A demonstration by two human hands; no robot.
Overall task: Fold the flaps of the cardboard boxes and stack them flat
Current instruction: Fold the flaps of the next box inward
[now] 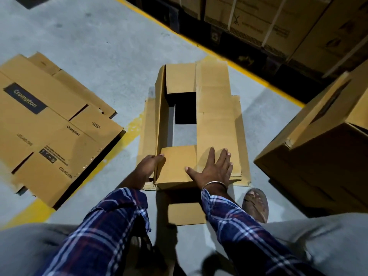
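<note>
A plain brown cardboard box (216,116) lies on the grey floor in front of me, its flaps folded inward around a dark gap in the middle. My right hand (214,169) presses flat with spread fingers on the near right flap. My left hand (149,168) grips the upright left flap at its near corner. Beneath the box shows the edge of a low pile of flattened cardboard (244,174). A loose cardboard flap (186,214) lies on the floor between my arms.
Flattened printed boxes (49,124) are stacked at the left across a yellow floor line (127,134). A large closed carton (318,152) stands at the right. Strapped cartons on dark racking (268,22) fill the far side. My sandalled foot (255,204) is by the box's near right corner.
</note>
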